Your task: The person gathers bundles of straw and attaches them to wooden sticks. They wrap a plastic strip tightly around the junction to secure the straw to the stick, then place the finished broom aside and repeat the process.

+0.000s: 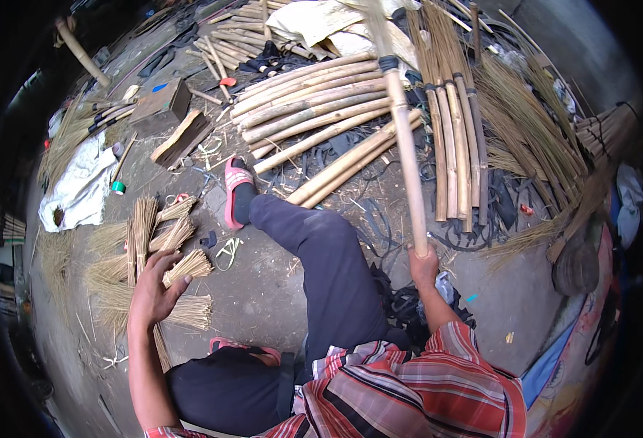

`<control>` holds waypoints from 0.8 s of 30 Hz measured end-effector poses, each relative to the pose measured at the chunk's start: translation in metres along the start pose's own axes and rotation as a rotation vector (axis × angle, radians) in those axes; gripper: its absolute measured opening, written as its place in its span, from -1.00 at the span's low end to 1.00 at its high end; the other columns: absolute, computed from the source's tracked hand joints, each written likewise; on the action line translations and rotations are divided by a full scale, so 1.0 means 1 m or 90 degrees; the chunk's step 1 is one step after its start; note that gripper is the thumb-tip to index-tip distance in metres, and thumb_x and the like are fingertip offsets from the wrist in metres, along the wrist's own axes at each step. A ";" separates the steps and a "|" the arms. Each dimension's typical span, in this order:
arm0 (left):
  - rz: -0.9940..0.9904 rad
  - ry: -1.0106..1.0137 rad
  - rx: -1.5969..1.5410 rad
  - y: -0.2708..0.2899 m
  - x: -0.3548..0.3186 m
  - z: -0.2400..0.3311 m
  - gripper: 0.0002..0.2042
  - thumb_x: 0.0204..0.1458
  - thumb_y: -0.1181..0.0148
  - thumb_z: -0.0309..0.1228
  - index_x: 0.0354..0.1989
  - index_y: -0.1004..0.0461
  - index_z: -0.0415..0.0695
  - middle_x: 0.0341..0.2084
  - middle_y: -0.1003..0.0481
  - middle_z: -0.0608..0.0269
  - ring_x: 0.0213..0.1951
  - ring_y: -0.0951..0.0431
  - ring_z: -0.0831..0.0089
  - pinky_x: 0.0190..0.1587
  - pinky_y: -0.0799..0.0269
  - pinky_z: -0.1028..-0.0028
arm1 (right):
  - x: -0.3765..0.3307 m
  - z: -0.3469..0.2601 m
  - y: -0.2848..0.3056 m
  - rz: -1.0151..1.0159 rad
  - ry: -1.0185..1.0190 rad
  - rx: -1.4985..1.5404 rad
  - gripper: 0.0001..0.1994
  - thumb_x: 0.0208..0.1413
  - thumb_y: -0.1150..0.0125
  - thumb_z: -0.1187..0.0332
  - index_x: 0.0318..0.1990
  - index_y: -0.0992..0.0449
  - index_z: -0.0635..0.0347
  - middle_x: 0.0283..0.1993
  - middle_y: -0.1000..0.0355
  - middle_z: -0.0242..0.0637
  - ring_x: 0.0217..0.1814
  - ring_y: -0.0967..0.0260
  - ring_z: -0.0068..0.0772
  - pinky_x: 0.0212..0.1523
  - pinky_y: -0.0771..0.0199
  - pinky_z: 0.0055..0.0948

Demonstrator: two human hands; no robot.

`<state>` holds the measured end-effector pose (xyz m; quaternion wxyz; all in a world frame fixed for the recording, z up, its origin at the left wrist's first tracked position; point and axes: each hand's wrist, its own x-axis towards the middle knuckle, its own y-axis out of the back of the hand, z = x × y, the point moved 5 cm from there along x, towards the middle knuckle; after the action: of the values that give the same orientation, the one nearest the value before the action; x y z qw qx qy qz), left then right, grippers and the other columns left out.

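Note:
My right hand [423, 268] is wrapped round the lower end of a bamboo-handled broom [407, 153]. The broom stands out away from me, with a black binding [388, 63] and blurred bristles at its far end. At the left, my left hand [159, 290] has its fingers apart over several tied straw bundles [143, 226]. Nothing shows in its grasp; whether the fingertips touch the straw I cannot tell. More bundles [192, 312] lie beside and under that hand, their cut ends toward my legs.
Bamboo poles [314, 95] lie in rows ahead. Finished brooms [456, 157] rest just right of the held one, near loose straw [529, 109]. Black strips [380, 226] litter the floor. A wooden block [162, 102], white sack [80, 182] and green tape roll [118, 187] are at left.

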<state>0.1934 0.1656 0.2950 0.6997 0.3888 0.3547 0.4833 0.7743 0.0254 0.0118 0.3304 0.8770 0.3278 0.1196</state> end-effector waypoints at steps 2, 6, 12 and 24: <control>-0.021 0.038 -0.016 -0.003 -0.005 -0.015 -0.52 0.15 -0.42 -0.30 0.22 -0.53 -0.21 0.21 -0.49 -0.08 0.12 -0.61 0.02 0.17 -0.54 0.17 | 0.015 0.001 0.011 0.068 -0.014 -0.010 -0.66 0.11 -0.44 0.16 -0.20 -0.57 0.29 -0.29 -0.60 0.18 -0.15 -0.60 0.32 -0.14 -0.52 0.08; -0.027 0.088 -0.035 -0.006 -0.009 -0.034 -0.52 0.16 -0.41 -0.29 0.21 -0.53 -0.24 0.19 -0.51 -0.06 0.05 -0.65 0.08 0.10 -0.57 0.21 | 0.063 0.012 0.029 0.124 -0.069 -0.066 -0.61 0.13 -0.42 0.12 -0.10 -0.59 0.29 -0.19 -0.62 0.22 -0.06 -0.59 0.36 -0.04 -0.53 0.11; -0.029 0.096 -0.027 -0.010 -0.011 -0.040 -0.51 0.19 -0.39 -0.26 0.22 -0.52 -0.26 0.14 -0.54 -0.04 -0.02 -0.67 0.12 0.05 -0.58 0.23 | 0.169 0.008 0.042 0.137 -0.053 -0.011 -0.36 0.15 -0.41 -0.03 0.24 -0.53 0.28 0.06 -0.59 0.22 0.17 -0.53 0.27 0.21 -0.48 0.01; -0.108 0.179 -0.114 -0.019 -0.021 -0.069 -0.45 0.26 -0.34 -0.17 0.30 -0.46 -0.28 0.17 -0.54 -0.08 0.07 -0.66 0.09 0.11 -0.55 0.19 | 0.138 0.050 -0.006 -0.060 -0.025 -0.088 -0.55 0.29 -0.23 0.05 0.07 -0.66 0.28 -0.02 -0.64 0.13 0.09 -0.60 0.19 0.18 -0.53 -0.05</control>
<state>0.1344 0.1555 0.2501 0.7136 0.2222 0.4358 0.5015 0.8967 0.0941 -0.0304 0.4013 0.8380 0.3533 0.1092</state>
